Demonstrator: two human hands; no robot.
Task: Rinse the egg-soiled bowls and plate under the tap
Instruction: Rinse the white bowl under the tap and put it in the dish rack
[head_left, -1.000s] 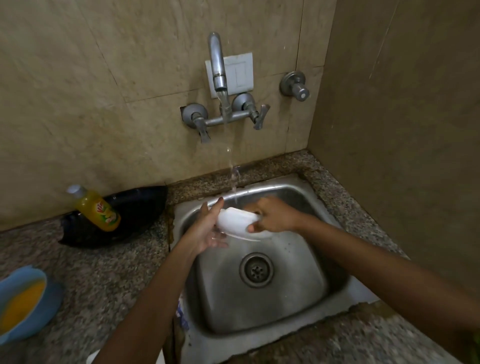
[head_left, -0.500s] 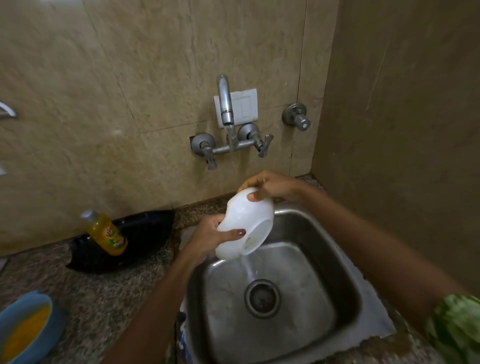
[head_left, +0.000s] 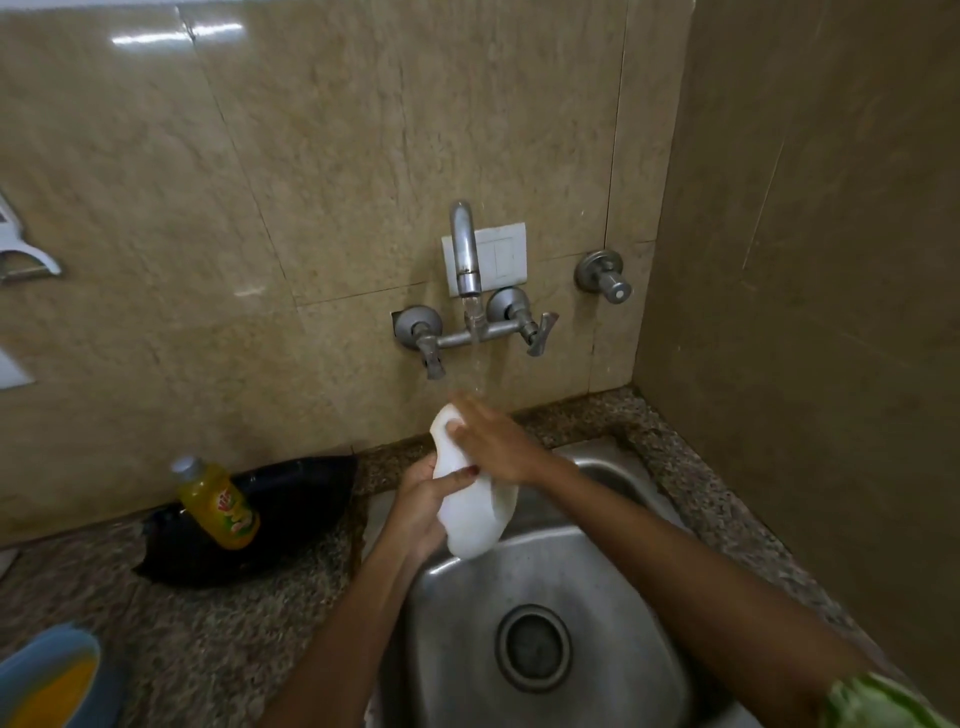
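A white bowl (head_left: 470, 514) is held tilted on its side over the back edge of the steel sink (head_left: 639, 670). My left hand (head_left: 423, 501) grips its lower left side, thumb across the outside. My right hand (head_left: 491, 441) lies over the bowl's upper part with fingers spread, right under the water stream. The wall tap (head_left: 465, 260) runs, and the water falls onto my right fingers and the bowl's top. A blue bowl (head_left: 44, 675) with yellow egg inside sits at the bottom left on the counter.
A yellow dish-soap bottle (head_left: 218, 506) leans on a black pan (head_left: 291, 514) left of the sink. The drain (head_left: 532, 647) is in the sink's middle. A separate valve (head_left: 605, 278) is on the wall at right. Tiled walls close the corner.
The bowl has been raised toward the tap and turned more upright. My right hand moved from its rim to lie over its upper side. The camera view shifted upward.
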